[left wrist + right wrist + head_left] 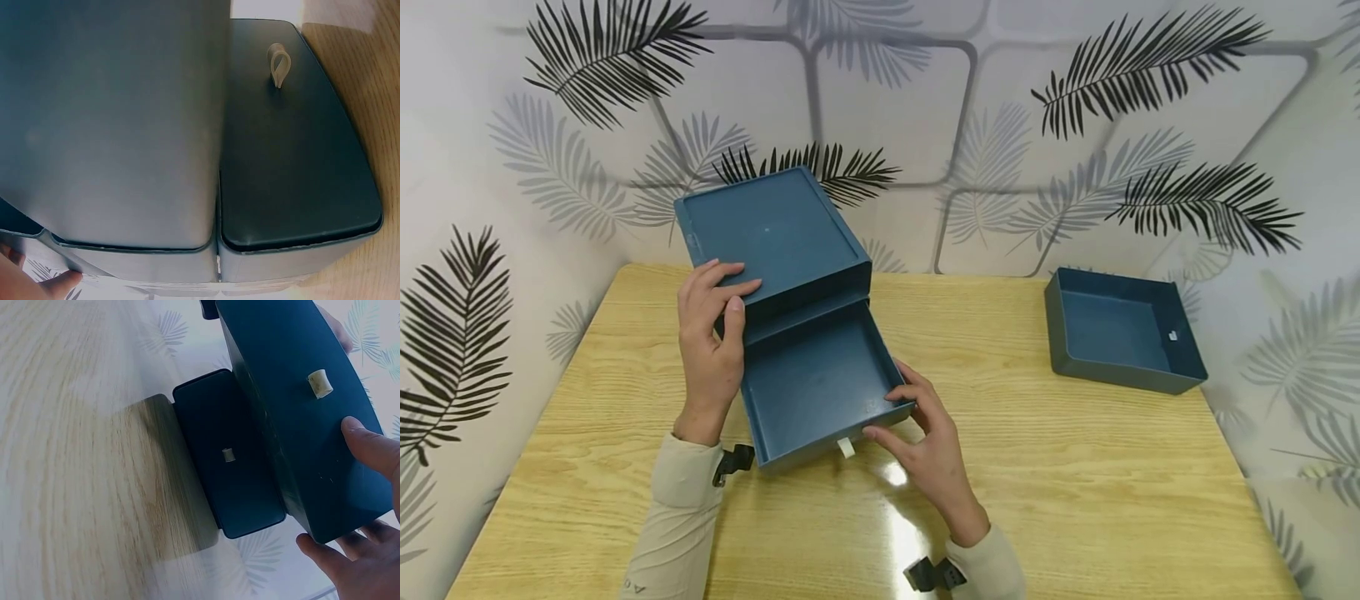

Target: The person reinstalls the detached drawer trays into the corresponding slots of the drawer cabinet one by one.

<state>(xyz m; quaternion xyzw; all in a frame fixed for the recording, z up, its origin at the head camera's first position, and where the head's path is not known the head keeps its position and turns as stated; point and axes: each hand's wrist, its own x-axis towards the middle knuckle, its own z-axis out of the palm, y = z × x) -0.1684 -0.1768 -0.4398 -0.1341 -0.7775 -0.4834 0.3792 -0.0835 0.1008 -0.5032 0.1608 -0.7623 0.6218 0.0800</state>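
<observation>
A dark blue two-tier drawer cabinet [771,221] stands at the far left part of the table. Its upper drawer [820,387] is pulled far out toward me, and nothing lies in it. A pale fabric pull tab [846,448] sticks out from that drawer's front. My left hand [711,350] rests on the cabinet's top at the front left corner, fingers extended. With my right hand [928,450] I grip the drawer's front right corner, thumb on the front face and fingers at the side. Below it, the lower drawer [225,419] is closed, its own loop tab [279,64] showing.
A separate blue drawer [1112,329] lies open side up on the right of the wooden table [1000,467]. Behind the table rises a leaf-patterned wall [895,117], close to the cabinet's back.
</observation>
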